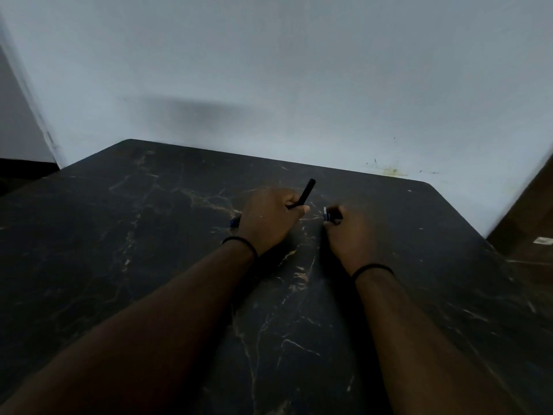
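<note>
My left hand point(267, 218) grips a thin black pen-like stick point(306, 191) in a fist; its far end points up and away to the right. A dark blue tip point(235, 221) shows at the left side of that fist. My right hand point(347, 232) is curled round a small dark object with a white and blue end point(326, 215); most of it is hidden in the fingers. Both hands hover low over a black marbled table point(149, 250), a short gap between them. A black band sits on each wrist.
A pale grey-blue wall point(299, 70) rises straight behind the table's far edge. A brown wooden surface point(526, 211) stands at the right. The table's rounded far corners lie at left and right.
</note>
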A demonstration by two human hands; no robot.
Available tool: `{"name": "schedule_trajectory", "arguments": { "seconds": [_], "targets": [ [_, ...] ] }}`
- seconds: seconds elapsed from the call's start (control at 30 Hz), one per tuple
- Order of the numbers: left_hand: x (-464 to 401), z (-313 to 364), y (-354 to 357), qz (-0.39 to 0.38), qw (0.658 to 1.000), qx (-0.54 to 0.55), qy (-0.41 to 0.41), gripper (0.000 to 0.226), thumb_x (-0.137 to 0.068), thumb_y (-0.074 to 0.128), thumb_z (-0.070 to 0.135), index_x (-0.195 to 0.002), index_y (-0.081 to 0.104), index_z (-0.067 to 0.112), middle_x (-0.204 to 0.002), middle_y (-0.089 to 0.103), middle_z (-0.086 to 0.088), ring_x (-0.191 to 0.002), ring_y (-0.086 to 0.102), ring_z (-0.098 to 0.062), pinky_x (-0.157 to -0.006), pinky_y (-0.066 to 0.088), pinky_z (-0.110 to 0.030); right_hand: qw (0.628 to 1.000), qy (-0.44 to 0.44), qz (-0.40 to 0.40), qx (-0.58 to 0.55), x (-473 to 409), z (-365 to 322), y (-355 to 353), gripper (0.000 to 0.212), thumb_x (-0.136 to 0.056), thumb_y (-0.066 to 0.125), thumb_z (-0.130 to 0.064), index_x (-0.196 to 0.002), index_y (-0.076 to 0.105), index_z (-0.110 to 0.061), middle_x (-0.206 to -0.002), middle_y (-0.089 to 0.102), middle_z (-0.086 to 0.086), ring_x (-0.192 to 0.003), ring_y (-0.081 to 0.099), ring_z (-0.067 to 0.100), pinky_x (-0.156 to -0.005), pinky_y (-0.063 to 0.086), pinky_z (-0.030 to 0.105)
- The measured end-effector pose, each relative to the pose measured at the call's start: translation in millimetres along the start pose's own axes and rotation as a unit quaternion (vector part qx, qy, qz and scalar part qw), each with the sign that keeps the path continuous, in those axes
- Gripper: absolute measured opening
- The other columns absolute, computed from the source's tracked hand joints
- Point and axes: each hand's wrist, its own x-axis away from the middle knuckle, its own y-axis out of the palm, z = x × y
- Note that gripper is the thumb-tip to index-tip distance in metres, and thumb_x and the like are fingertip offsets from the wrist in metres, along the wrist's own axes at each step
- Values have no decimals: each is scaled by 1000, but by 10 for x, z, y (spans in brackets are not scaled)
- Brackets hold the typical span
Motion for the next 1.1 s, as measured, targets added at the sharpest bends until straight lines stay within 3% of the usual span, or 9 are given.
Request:
{"name": "schedule_trajectory", "arguments": {
  "seconds": [0.13, 0.23, 0.37, 0.47, 0.57, 0.63, 0.8, 0.97, 1.1],
  "targets": [
    [6, 17, -5, 5, 1000, -11, 4, 22, -86, 72, 34, -80, 73, 13, -71, 70, -3, -68, 66, -18, -67, 55, -42, 998, 7, -18, -64, 23, -17, 20, 69, -72, 86, -39, -131, 58, -19, -123, 64, 2, -110, 61, 21, -89, 48, 30],
    [13, 26, -16, 7, 1000, -6, 12, 20, -85, 73, 33, -77, 73, 15, -68, 68, -2, -65, 64, -17, -63, 54, -40, 995, 16, -6, -103, 27, -47, 18, 76, -69, 86, -47, -133, 54, -22, -130, 60, 4, -116, 60, 22, -98, 51, 38],
    [20, 41, -20, 2, 1000, -7, 23, 16, -85, 73, 33, -80, 75, 18, -69, 70, 1, -64, 64, -14, -62, 55, -37, 997, 22, -4, -73, 34, -47, 7, 61, -79, 79, -46, -129, 59, -17, -126, 63, 7, -112, 61, 23, -95, 52, 37],
    [20, 35, -20, 6, 1000, -3, 23, 17, -86, 72, 32, -78, 74, 18, -67, 68, 0, -63, 64, -14, -61, 53, -37, 1000, -27, 2, -15, 65, -46, -11, 37, -86, 73, -38, -114, 71, -14, -110, 71, 8, -102, 65, 23, -86, 47, 29],
    [19, 16, -16, 8, 1000, 0, 19, 17, -86, 72, 33, -75, 72, 21, -63, 66, 1, -59, 61, -12, -58, 51, -35, 998, -62, -3, 18, 98, -73, -39, 27, -88, 69, -39, -106, 76, -19, -108, 74, 4, -102, 64, 19, -89, 44, 26],
    [14, 9, -13, 10, 1000, 1, 16, 15, -85, 73, 34, -73, 71, 25, -63, 67, 4, -59, 61, -10, -57, 50, -33, 997, -67, -15, 29, 101, -84, -44, 27, -88, 68, -45, -103, 77, -24, -111, 72, 5, -109, 59, 20, -97, 42, 28],
    [3, -1, -14, 14, 1000, 4, 10, 12, -86, 72, 33, -82, 75, 22, -75, 72, 3, -69, 67, -11, -67, 57, -39, 989, -12, -37, 142, 138, -205, -53, 39, -78, 65, -66, -103, 73, -36, -145, 47, 10, -139, 32, 33, -112, 27, 54],
    [-14, -7, -27, 36, 999, 14, 10, 16, -87, 72, 30, -87, 76, 15, -77, 73, -2, -71, 68, -17, -69, 57, -43, 983, -29, 2, 180, 219, -351, -24, 26, -81, 71, -54, -92, 75, -30, -131, 55, 5, -131, 35, 33, -103, 30, 53],
    [-19, -23, -35, 45, 999, 16, 10, 22, -89, 71, 29, -82, 73, 8, -68, 69, -8, -62, 66, -24, -62, 57, -46, 971, -36, 7, 235, 276, -432, -37, 35, -80, 65, -56, -96, 75, -27, -121, 57, 4, -125, 37, 32, -101, 30, 50]
  ]
}}
